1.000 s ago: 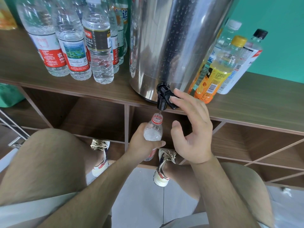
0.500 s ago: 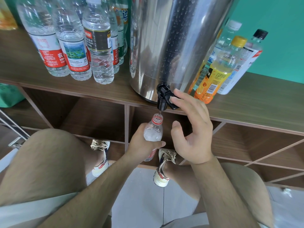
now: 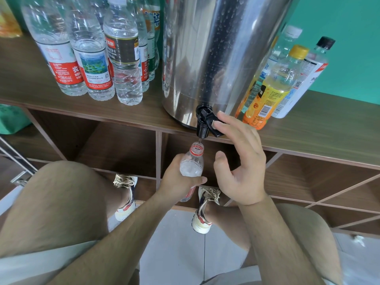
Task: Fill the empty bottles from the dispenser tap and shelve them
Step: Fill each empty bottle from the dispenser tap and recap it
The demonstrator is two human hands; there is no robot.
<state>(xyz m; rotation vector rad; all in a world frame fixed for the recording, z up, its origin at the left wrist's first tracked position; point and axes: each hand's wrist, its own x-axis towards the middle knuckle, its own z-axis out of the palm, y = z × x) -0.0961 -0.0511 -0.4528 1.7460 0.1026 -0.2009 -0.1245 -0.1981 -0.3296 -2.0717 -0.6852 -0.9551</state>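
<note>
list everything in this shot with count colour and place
dispenser: one, silver steel, on the shelf top
tap: one, black, at the dispenser's front base
small bottle: one, clear with a red neck ring, uncapped, under the tap
water bottles: several (overlap hides the count), clear with red, white and dark labels, left of the dispenser
drink bottles: at least three, with yellow, black and white caps, right of the dispenser
shelf unit: one, brown wood, open compartments below
wall: teal, behind
floor: pale tiles
shoes: two, cream, on the floor
left hand: grips the small bottle
right hand: fingers straight, fingertip on the tap lever
</note>
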